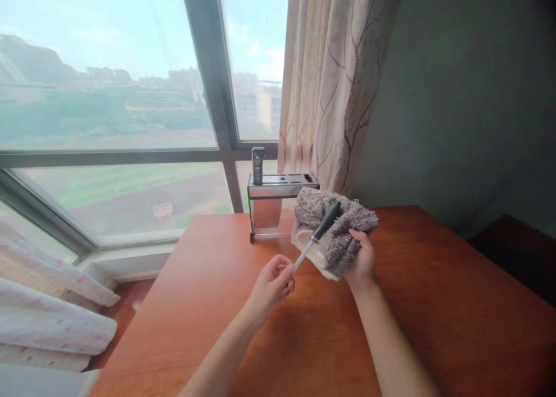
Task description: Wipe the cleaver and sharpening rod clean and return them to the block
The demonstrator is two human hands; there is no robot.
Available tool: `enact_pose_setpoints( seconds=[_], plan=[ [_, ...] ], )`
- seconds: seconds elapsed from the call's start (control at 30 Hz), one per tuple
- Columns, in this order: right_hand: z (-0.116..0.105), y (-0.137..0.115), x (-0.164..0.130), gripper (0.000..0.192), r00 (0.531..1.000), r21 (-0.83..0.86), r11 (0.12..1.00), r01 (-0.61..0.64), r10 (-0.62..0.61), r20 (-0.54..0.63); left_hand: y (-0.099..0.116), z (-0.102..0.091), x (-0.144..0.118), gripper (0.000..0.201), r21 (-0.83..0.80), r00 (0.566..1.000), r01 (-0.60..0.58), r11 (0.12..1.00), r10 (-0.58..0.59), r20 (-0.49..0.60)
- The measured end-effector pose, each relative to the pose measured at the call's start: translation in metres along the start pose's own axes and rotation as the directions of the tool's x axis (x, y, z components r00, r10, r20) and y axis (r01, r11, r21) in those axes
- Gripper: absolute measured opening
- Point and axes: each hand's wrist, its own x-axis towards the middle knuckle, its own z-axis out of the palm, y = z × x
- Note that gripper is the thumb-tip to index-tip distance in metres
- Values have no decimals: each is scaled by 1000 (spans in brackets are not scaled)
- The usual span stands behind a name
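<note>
My left hand (277, 280) is closed in a pinch around the metal rod of a honing steel (326, 221). The steel slants up to the right, its ribbed black handle lying against a fluffy grey cloth (345, 240). Pale fabric shows along the cloth's lower left side. My right hand (364, 257) grips the bunched cloth from the right, with the thumb on top and the other fingers hidden beneath. Both hands are above the table. Just behind the cloth stands a knife block (282, 186) with clear sides, and one dark-handled knife (258, 166) is upright in its left end.
The reddish-brown wooden table (208, 304) runs under my arms, its left edge dropping off near a low sill. Large windows (108, 95) rise at the left. A patterned curtain (334, 84) hangs behind the block, and a dark wall (456, 107) is on the right.
</note>
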Motion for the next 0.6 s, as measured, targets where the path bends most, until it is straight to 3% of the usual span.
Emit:
enact_pose_setpoints(
  seconds=[0.2,0.4,0.6],
  plan=[
    [-6,-6,3,29,994,24,994,103,-102,-32,-3,0,1,35,104,997,38,994,-31,-67],
    [0,8,-4,22,999,7,999,-49,49,18,0,-3,0,37,98,998,53,994,-50,-39],
    [6,23,-14,19,973,-64,974,-215,220,73,3,0,-3,43,12,999,54,998,-54,6]
  ],
)
